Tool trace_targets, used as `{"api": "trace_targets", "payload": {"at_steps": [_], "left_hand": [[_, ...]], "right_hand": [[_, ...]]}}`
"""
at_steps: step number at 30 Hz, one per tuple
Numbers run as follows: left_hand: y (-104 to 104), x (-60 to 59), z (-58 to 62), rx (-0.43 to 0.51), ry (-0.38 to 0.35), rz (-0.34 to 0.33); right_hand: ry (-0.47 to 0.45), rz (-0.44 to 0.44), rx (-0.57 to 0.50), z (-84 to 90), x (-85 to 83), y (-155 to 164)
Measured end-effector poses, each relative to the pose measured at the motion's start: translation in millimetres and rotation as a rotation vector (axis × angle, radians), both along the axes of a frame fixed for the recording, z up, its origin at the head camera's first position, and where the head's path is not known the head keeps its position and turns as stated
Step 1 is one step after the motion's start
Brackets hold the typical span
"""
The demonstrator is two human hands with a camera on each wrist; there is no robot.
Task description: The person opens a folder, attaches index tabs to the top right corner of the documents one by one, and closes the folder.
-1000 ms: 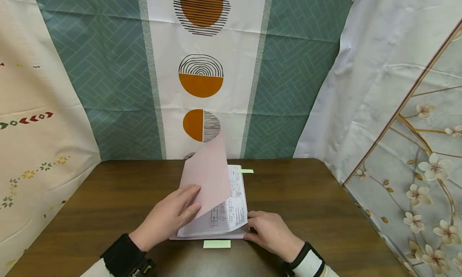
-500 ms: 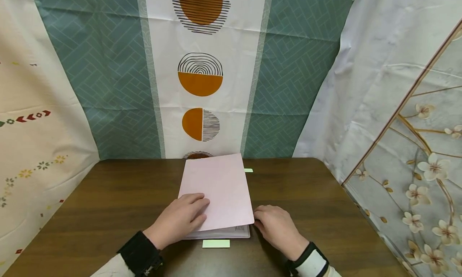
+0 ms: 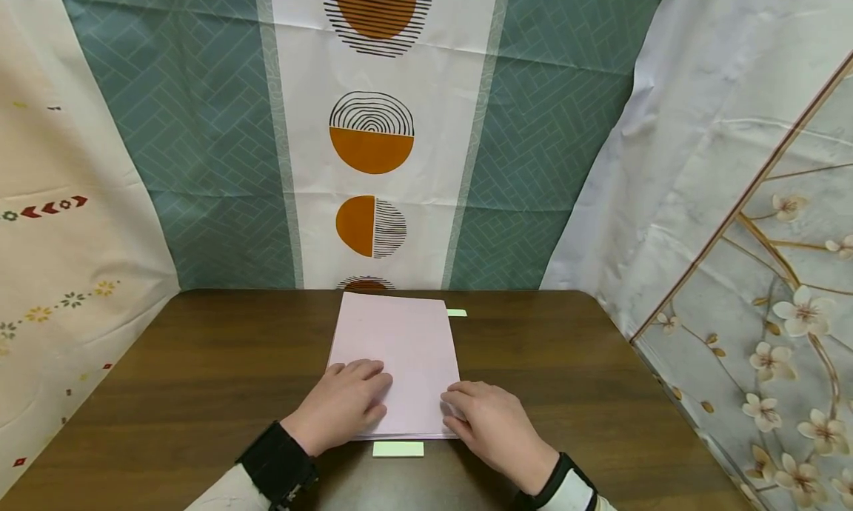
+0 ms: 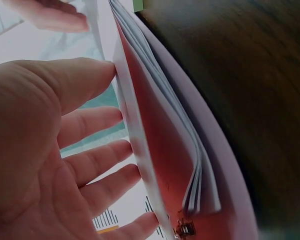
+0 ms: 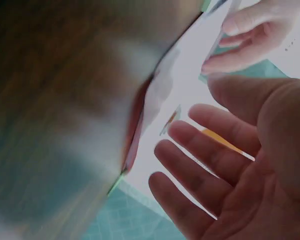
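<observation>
pink folder (image 3: 400, 348) lies shut, flat on the dark wood-grain table (image 3: 200, 378), centre, near front edge; matte pink cover, rectangular. inner sheets hidden in head view; left wrist view shows them as a thin stack of white pages curving betw the covers, w/ a small metal clip at the bottom, blurry. left hand (image 3: 346, 403) rests on the cover's near-left part, fingers straight & flat, holding nothing. right hand (image 3: 489, 422) at the near-right corner, fingers loosely bent, tips touching the cover edge; can't tell if it pinches the edge, looks relaxed. right wrist view is mostly blur, table side unreadable. pale green sticky note (image 3: 397, 449) just in front of the folder, betw the wrists; a 2nd green tab (image 3: 457, 312) pokes out at the far-right edge, partly hidden. patterned cloth backdrop (image 3: 373, 126) behind, teal/white w/ orange circles.
</observation>
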State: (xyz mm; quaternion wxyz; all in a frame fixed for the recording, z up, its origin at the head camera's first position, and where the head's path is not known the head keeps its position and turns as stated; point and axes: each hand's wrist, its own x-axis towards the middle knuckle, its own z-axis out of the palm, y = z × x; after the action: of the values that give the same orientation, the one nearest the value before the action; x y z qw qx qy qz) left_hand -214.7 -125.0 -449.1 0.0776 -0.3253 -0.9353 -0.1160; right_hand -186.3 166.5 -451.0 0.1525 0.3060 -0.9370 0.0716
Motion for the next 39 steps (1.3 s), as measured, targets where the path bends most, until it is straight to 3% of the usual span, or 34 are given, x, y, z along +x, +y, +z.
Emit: {"api": "trace_targets", "payload": {"at_steps": [7, 15, 21, 27, 39], "left_hand": [[11, 0.8, -7.4, -0.014, -0.001, 0.012], [29, -5.8, -7.2, -0.070, -0.011, 0.035], [38, -5.6, -7.1, -0.054, 0.019, 0.060], [41, -2.7, -3.1, -0.066, 0.009, 0.093], [48, -5.4, -6.6, -0.063, 0.027, 0.143]], "right_hand": [[-0.028, 0.061, 0.088, -3.1, 1.0, 2], [-0.066, 0.018, 0.116, 0.9, -11.6, 6], [-0.046, -0.010, 0.097, -1.6, -20.1, 10], [-0.029, -0.004, 0.072, -2.2, -19.4, 9], [-0.046, -0.007, 0.046, -3.6, -20.5, 11]]}}
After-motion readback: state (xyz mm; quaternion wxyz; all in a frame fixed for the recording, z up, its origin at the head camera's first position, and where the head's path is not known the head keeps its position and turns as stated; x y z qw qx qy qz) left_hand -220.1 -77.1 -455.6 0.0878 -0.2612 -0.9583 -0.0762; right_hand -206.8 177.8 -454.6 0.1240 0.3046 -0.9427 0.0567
